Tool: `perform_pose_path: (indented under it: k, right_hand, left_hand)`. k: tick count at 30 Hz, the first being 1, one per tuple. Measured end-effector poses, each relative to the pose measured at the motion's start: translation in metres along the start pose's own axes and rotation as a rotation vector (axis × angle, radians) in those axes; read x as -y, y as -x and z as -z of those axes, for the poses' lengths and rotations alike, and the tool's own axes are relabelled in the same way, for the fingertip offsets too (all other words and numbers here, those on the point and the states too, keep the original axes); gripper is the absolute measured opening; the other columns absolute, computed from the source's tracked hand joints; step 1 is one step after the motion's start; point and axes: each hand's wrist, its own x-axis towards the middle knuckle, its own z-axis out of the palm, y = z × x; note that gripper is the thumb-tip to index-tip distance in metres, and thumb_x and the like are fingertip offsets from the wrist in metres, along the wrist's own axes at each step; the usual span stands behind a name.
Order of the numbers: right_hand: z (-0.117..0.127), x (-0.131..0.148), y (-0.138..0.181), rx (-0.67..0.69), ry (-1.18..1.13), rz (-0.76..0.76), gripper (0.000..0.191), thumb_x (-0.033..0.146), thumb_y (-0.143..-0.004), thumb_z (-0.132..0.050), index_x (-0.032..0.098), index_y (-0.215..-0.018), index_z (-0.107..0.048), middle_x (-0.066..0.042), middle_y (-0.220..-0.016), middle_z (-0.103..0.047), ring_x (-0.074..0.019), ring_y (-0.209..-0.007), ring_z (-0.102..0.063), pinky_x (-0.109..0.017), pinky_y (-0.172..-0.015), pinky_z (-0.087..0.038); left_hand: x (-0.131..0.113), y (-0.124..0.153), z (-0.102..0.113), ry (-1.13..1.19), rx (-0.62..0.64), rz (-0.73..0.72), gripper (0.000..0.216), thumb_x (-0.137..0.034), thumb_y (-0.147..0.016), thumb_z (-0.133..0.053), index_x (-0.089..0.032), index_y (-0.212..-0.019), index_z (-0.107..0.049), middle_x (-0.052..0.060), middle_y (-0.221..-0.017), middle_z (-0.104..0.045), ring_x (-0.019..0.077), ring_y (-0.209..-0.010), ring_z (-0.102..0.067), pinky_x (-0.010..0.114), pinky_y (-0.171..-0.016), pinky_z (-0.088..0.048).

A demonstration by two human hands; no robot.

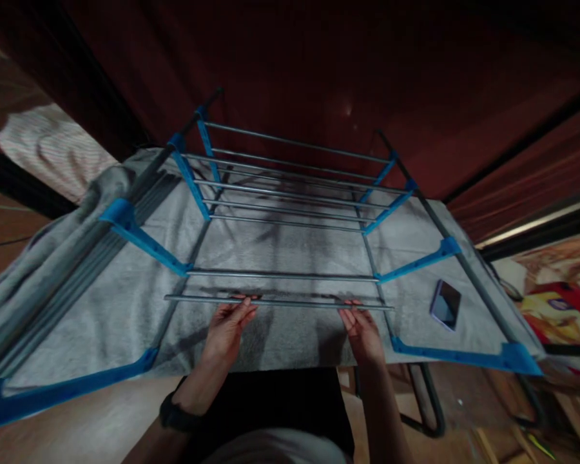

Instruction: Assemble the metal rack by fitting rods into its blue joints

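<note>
A thin grey metal rod (294,303) lies level across both my hands near the table's front edge. My left hand (229,322) pinches it left of its middle, and my right hand (360,324) grips it nearer the right end. Around the rod stands a rack frame of grey tubes with blue plastic brackets (159,251). Several crossbars sit between the brackets at the far side, and one crossbar (280,276) is just beyond the held rod. The nearest blue brackets (459,356) carry no rod between them.
A grey cloth (290,251) covers the table under the frame. More loose rods (91,270) lie along the left side. A phone (446,305) rests on the cloth at the right. A dark red curtain (319,71) hangs behind, and a colourful package (560,309) is at the far right.
</note>
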Motion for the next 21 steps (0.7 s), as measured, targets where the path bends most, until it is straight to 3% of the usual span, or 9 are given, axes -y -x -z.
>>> perform_pose_path:
  k: [4, 11, 21]
  right_hand:
    - [-0.007, -0.007, 0.005, 0.053, -0.002, 0.0, 0.029, 0.029, -0.074, -0.091, 0.027, -0.099, -0.076, -0.003, -0.103, -0.081, -0.0243, -0.114, -0.075, -0.052, -0.115, -0.053]
    - [-0.012, -0.01, 0.006, 0.009, 0.0, -0.023, 0.032, 0.031, -0.071, -0.093, 0.028, -0.097, -0.075, -0.001, -0.099, -0.082, -0.0224, -0.105, -0.077, -0.047, -0.108, -0.058]
    - [-0.024, -0.011, 0.014, 0.046, -0.012, -0.049, 0.037, 0.029, -0.07, -0.093, 0.026, -0.101, -0.074, -0.002, -0.102, -0.083, -0.0196, -0.1, -0.078, -0.04, -0.1, -0.063]
  left_hand:
    - [0.0, -0.002, 0.0, -0.016, -0.029, 0.026, 0.036, -0.02, -0.054, -0.104, -0.02, -0.074, -0.073, -0.001, -0.078, -0.081, 0.0149, -0.071, -0.077, 0.022, -0.068, -0.061]
    - [0.002, 0.0, -0.004, -0.033, -0.029, 0.042, 0.029, -0.006, -0.059, -0.096, -0.02, -0.074, -0.075, -0.001, -0.077, -0.08, 0.0148, -0.07, -0.078, 0.021, -0.068, -0.062]
    - [0.019, 0.002, -0.009, -0.033, 0.049, 0.09, 0.034, -0.012, -0.056, -0.098, -0.018, -0.083, -0.078, 0.004, -0.09, -0.084, 0.0182, -0.08, -0.078, 0.027, -0.075, -0.062]
